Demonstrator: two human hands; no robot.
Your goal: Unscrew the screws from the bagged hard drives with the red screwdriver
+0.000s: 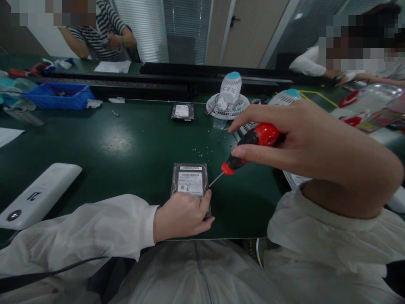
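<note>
A hard drive [190, 177] with a white label lies flat on the green table near its front edge. My left hand [183, 214] is laid over the drive's near half, fingers wrapped over its right side, and hides that part. My right hand [294, 139] grips a red and black screwdriver [248, 143] by its handle, with the thumb below and the index finger stretched out above. The screwdriver is tilted, and its metal tip meets the drive's right edge, close to my left fingertip. Whether a screw sits under the tip I cannot tell.
Several tiny screws [201, 154] lie scattered beyond the drive. Farther back are a second hard drive [182, 112], a white fan [230, 90] and a blue bin [60, 96]. A white power bank [41, 194] lies on the left. Two people sit across the table.
</note>
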